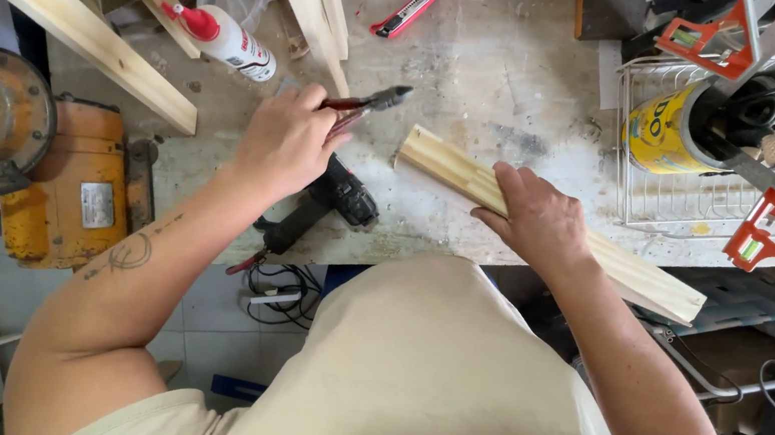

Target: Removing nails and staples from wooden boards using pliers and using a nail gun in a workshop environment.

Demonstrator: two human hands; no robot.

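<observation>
Pliers (368,104) sat clenched in the left hand (285,143), nose aimed at the wooden strip (548,225) which the right hand (539,219) pinned flat to the table (490,60).

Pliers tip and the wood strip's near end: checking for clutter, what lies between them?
Only bare workbench between pliers and wood strip, in the head view.

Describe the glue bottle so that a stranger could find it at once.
Start at the orange machine at the bench's left edge, then go up past the slanted plank. The glue bottle lies on its side there, just beyond the left hand. It alone is white with a red cap.
</observation>
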